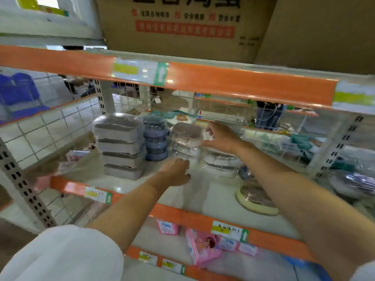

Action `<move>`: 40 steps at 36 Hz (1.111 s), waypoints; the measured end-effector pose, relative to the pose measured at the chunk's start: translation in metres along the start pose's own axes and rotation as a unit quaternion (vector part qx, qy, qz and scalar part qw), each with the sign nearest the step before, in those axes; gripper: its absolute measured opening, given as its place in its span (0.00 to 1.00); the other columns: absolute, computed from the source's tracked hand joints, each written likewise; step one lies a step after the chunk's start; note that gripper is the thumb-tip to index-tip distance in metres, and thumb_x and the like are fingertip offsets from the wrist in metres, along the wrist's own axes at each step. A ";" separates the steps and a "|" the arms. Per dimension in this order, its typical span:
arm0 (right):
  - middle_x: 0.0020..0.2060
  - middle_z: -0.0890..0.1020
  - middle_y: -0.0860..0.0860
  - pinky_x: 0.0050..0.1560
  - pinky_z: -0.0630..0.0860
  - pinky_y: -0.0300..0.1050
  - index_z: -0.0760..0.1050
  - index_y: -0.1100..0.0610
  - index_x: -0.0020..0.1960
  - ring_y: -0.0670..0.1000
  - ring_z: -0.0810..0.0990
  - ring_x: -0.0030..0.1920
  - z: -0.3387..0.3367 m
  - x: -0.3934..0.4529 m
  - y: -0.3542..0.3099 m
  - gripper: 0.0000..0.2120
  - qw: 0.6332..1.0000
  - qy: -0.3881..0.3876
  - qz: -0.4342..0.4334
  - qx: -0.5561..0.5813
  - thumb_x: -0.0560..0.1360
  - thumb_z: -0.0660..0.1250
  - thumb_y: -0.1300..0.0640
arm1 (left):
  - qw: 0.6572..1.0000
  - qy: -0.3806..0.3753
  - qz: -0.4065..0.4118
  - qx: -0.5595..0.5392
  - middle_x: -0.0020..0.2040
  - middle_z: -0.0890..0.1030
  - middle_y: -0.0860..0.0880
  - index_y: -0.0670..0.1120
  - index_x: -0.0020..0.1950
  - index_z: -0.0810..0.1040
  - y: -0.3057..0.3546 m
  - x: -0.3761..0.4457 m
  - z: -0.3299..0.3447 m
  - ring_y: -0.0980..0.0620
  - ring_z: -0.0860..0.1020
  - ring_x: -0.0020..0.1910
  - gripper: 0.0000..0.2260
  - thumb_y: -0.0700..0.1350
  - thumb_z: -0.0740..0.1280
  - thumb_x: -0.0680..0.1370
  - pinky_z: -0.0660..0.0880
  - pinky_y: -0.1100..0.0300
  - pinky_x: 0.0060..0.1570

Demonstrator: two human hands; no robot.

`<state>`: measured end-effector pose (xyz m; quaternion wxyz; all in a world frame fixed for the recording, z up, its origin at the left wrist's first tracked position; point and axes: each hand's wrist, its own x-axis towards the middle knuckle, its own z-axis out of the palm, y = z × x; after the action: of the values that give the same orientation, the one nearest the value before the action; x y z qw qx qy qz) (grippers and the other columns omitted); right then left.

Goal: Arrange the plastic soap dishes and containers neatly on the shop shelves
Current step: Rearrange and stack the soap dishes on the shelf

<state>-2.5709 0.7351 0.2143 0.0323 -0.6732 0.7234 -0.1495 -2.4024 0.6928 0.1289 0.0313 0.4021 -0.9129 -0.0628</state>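
Squaring up the wrapped stack of dishes [187, 141] at frame centre on the shelf [182, 218]. Right hand [220, 136] loosely spread against its side, left hand [176, 172] relaxed at its base, gripping nothing. Next, probably: nudging it flush beside the blue stack [155, 137].

The cardboard box [182, 27] at twelve o'clock carries large black Chinese characters cut off by the frame's top edge, a row of smaller black characters of which 安全健康 can be made out, and a red band with pale characters too blurred to read. A white up-arrow on green marks the price label [140, 72] on the upper shelf's orange rail. The label [228, 230] at five o'clock bears handwriting too smeared to read.
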 end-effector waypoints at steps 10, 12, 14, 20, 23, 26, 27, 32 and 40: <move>0.59 0.73 0.56 0.48 0.67 0.43 0.69 0.60 0.64 0.54 0.74 0.56 -0.040 -0.090 0.108 0.23 0.996 -0.014 0.083 -0.040 0.76 0.68 0.47 | 0.998 -0.018 0.060 0.020 0.65 0.73 0.44 0.44 0.68 0.70 0.106 0.021 0.010 0.45 0.71 0.65 0.19 0.52 0.61 0.80 0.68 0.54 0.62; 0.59 0.73 0.56 0.49 0.68 0.44 0.69 0.60 0.63 0.54 0.73 0.54 -0.046 -0.108 0.130 0.23 0.993 -0.021 0.109 -0.038 0.76 0.68 0.47 | 0.997 -0.013 0.071 0.010 0.67 0.72 0.44 0.45 0.69 0.69 0.125 0.023 0.012 0.46 0.71 0.65 0.20 0.52 0.61 0.80 0.67 0.53 0.64; 0.59 0.73 0.56 0.50 0.69 0.45 0.69 0.60 0.62 0.54 0.73 0.54 -0.050 -0.126 0.154 0.23 0.991 -0.026 0.128 -0.036 0.75 0.68 0.46 | 0.996 -0.013 0.091 -0.014 0.66 0.74 0.45 0.46 0.68 0.71 0.144 0.027 0.017 0.47 0.73 0.64 0.19 0.52 0.62 0.79 0.69 0.55 0.62; 0.48 0.73 0.50 0.42 0.67 0.42 0.72 0.56 0.55 0.52 0.73 0.49 -0.051 -0.164 0.207 0.15 0.984 -0.023 0.173 -0.020 0.75 0.69 0.48 | 0.995 -0.053 0.079 -0.013 0.54 0.78 0.51 0.46 0.57 0.76 0.185 0.034 0.024 0.48 0.78 0.54 0.16 0.56 0.63 0.78 0.74 0.56 0.51; 0.41 0.69 0.48 0.38 0.64 0.42 0.68 0.56 0.50 0.50 0.70 0.45 -0.046 -0.180 0.224 0.13 0.982 -0.026 0.184 -0.012 0.75 0.70 0.50 | 0.996 -0.043 0.075 0.007 0.52 0.78 0.47 0.45 0.55 0.76 0.198 0.038 0.029 0.47 0.77 0.51 0.23 0.64 0.65 0.75 0.74 0.55 0.48; 0.46 0.69 0.48 0.44 0.65 0.41 0.69 0.57 0.57 0.48 0.69 0.47 -0.036 -0.192 0.238 0.17 0.981 -0.029 0.193 -0.006 0.75 0.70 0.50 | 0.996 -0.032 0.077 0.014 0.54 0.78 0.45 0.46 0.54 0.77 0.205 0.041 0.036 0.46 0.77 0.52 0.28 0.70 0.64 0.71 0.75 0.52 0.49; 0.48 0.69 0.49 0.46 0.65 0.40 0.70 0.59 0.61 0.48 0.69 0.48 -0.033 -0.195 0.242 0.20 0.980 -0.039 0.196 -0.002 0.75 0.70 0.50 | 0.996 -0.031 0.079 0.021 0.55 0.78 0.45 0.46 0.55 0.77 0.208 0.041 0.038 0.46 0.76 0.53 0.27 0.68 0.64 0.72 0.75 0.52 0.50; 0.61 0.75 0.56 0.58 0.73 0.46 0.70 0.62 0.65 0.53 0.75 0.58 -0.021 -0.207 0.253 0.25 0.973 -0.110 0.203 0.003 0.76 0.69 0.46 | 0.997 -0.013 0.073 0.031 0.63 0.74 0.45 0.50 0.62 0.75 0.215 0.045 0.050 0.45 0.72 0.61 0.29 0.69 0.61 0.72 0.70 0.49 0.62; 0.70 0.67 0.56 0.66 0.65 0.50 0.65 0.57 0.71 0.55 0.65 0.69 -0.008 -0.214 0.252 0.42 0.963 -0.202 0.170 -0.063 0.68 0.67 0.30 | 0.998 -0.028 0.033 0.034 0.74 0.60 0.44 0.47 0.72 0.65 0.221 0.034 0.051 0.43 0.58 0.73 0.31 0.64 0.62 0.76 0.60 0.46 0.71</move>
<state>-2.7964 0.9591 0.1231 0.1602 -0.5576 0.8133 0.0429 -2.5925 0.8200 0.1091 -0.0060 0.3706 -0.9278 -0.0423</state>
